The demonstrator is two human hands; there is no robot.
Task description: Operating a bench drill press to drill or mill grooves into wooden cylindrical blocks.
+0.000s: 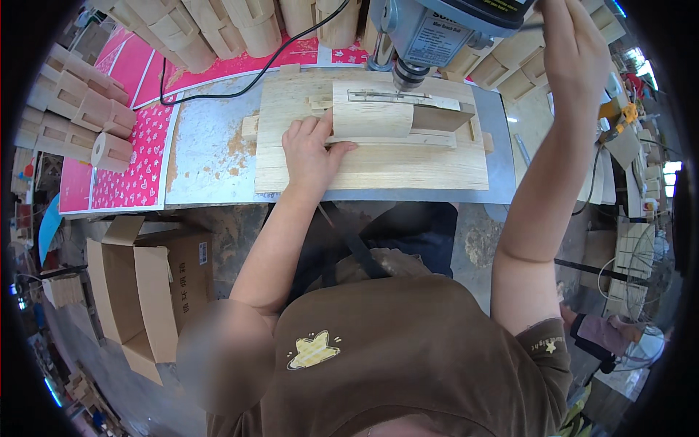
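Observation:
A pale wooden piece with a rounded face (373, 120) lies on a flat wooden board (378, 175). My left hand (312, 149) is closed on its left end, the thumb along its near edge. Along its top runs a narrow slot with a thin strip (389, 97). Right above hangs the chuck (410, 75) of a blue-grey bench drill (429, 40); whether the bit touches the wood cannot be made out. My right hand (571, 36) is raised at the drill's right side, curled by its dark lever, with the fingertips partly cut off by the view's upper edge.
Stacked wooden cylinders (175, 33) line the table's far side, more (76, 105) at the left. A black cable (240, 93) crosses the table. Sawdust (237, 153) lies beside the board. On the floor stands an open cardboard box (156, 291). Another person (608, 335) is at the far right.

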